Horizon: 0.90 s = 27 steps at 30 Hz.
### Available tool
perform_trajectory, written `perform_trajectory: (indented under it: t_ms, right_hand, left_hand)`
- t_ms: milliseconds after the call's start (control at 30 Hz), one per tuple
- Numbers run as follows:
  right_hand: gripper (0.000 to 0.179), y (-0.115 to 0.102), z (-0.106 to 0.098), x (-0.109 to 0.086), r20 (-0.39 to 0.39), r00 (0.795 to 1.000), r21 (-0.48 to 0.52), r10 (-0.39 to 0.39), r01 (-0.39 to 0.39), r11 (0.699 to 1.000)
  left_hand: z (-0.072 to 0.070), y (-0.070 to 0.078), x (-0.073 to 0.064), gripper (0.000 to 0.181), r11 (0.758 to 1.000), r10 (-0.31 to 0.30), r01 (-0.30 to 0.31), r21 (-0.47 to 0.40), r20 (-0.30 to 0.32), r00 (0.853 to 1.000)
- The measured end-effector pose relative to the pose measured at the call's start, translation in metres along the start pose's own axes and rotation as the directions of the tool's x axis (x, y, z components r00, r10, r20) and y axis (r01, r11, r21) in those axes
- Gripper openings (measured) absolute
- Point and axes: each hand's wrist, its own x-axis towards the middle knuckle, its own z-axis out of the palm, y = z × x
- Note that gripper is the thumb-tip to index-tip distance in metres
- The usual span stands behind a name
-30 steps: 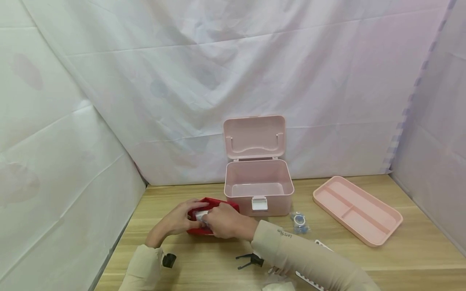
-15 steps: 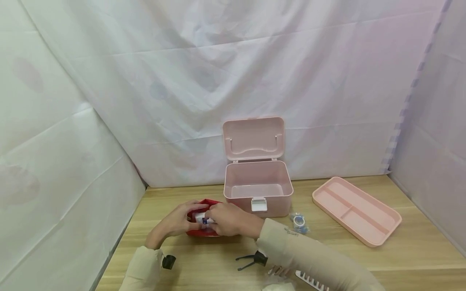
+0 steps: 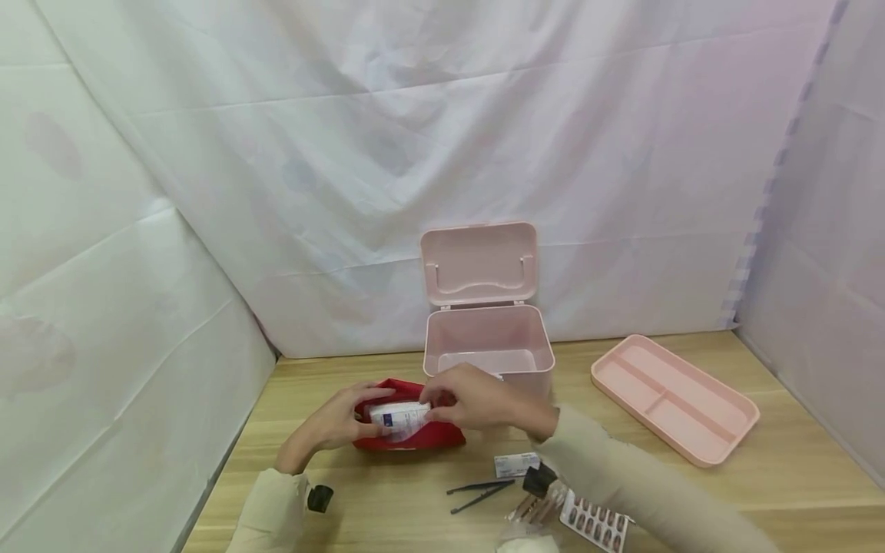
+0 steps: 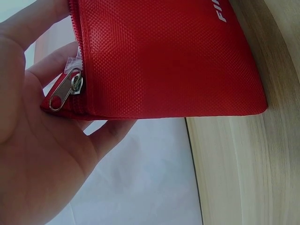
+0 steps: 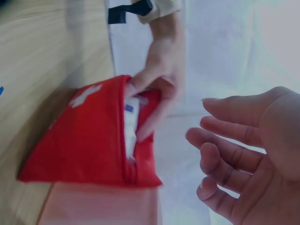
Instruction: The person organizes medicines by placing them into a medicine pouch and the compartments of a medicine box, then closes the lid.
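A red zip pouch [image 3: 441, 438] stands on the table with its mouth spread, a white cross and a zip on it in the right wrist view. My left hand [image 3: 336, 418] grips its left end, thumb on the near rim, fingers at the far one. The metal zip pull [image 4: 68, 89] hangs by that palm in the left wrist view. Inside the mouth lies a white packet [image 3: 408, 415] in clear wrapping with a dark blue mark. Just right of the mouth is my right hand [image 3: 477, 395]; its fingers [image 5: 229, 150] are loosely bent around nothing, apart from the pouch in the right wrist view.
Behind stands a pink box [image 3: 542, 382] with its lid raised. A pink divided tray [image 3: 681, 399] lies at the right. Nearer are black tweezers [image 3: 482, 491], a small white packet [image 3: 515, 464], a blister pack of capsules [image 3: 594, 522] and a clear bag [image 3: 528, 538].
My right hand has come out of the pouch and moved up and right. The white packet now shows more fully in the mouth. My left hand stays in place.
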Motion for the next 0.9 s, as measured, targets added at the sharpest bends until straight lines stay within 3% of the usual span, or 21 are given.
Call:
perform_trajectory:
  t_ms: [400,900]
  right_hand:
    - [0.005,0.031,-0.020,-0.053,-0.032,0.999,0.040,-0.007,0.008,0.999]
    - [0.012,0.055,-0.025,-0.101,0.044,0.985,0.137,0.169,-0.173,0.975]
  left_hand:
    - [-0.002,0.001,0.001,0.063,0.999,-0.033,0.033,0.011,0.001,0.999]
    - [0.000,0.004,0.001,0.063,1.000,-0.020,0.020,0.020,0.008,1.000]
